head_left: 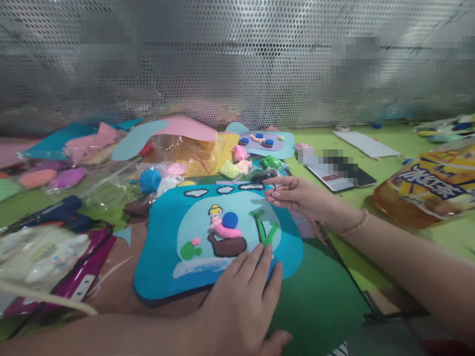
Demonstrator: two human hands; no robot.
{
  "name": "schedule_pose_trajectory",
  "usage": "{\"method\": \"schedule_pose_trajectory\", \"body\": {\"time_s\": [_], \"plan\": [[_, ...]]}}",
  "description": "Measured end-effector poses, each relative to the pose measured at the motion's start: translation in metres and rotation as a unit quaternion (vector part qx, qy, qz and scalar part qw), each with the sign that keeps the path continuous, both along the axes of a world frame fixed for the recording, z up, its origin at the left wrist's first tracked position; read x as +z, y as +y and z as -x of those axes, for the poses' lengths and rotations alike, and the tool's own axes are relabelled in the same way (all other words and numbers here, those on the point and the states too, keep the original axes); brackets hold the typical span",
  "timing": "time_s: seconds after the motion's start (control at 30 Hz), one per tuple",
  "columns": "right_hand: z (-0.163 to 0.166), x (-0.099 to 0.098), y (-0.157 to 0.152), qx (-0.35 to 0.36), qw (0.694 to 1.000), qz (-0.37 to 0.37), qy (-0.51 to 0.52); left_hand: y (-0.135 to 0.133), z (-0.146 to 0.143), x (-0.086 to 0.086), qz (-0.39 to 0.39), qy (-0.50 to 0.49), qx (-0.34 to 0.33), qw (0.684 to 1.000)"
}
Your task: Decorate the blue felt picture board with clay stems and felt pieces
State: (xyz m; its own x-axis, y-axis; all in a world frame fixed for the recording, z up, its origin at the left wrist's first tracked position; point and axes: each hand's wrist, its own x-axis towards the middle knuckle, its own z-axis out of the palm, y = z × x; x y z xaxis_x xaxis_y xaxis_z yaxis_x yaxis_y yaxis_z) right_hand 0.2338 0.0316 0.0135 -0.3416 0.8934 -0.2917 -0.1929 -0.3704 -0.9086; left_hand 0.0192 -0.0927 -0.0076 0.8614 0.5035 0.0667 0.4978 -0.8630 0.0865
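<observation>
A blue board (159, 237) with a pale blue inner panel lies before me, bearing a clay picture. On it are a pink snail (225, 230) with a blue shell and yellow hat, a brown clay shape (228, 245) edged in black, green stems (262, 230), and white clouds (196, 193) with black outlines. My left hand (247, 291) rests open, fingers stretched over the board's lower edge by the stems. Above the upper right of the board, my right hand (297, 195) has thumb and fingers pinched near the right cloud; what they hold is too small to make out.
Behind the board lie bagged clay lumps (150, 180) and a second clay picture (265, 142). A phone (334, 173) and a bottle of tea drink (426, 183) are at right. A blue glue gun (63, 212) lies left. A perforated metal panel (237, 64) stands at the back.
</observation>
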Motion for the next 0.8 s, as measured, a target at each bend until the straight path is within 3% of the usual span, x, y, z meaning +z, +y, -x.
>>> {"method": "schedule_pose_trajectory", "body": {"time_s": [0.27, 0.8], "plan": [[-0.0033, -0.001, 0.0009, 0.01, 1.0, -0.027, 0.007, 0.0008, 0.0005, -0.0001, 0.003, -0.003, -0.002, 1.0], [-0.0048, -0.0041, 0.0032, 0.037, 0.999, -0.003, 0.015, 0.0021, 0.0006, 0.0007, 0.019, -0.013, -0.01, 1.0]]}}
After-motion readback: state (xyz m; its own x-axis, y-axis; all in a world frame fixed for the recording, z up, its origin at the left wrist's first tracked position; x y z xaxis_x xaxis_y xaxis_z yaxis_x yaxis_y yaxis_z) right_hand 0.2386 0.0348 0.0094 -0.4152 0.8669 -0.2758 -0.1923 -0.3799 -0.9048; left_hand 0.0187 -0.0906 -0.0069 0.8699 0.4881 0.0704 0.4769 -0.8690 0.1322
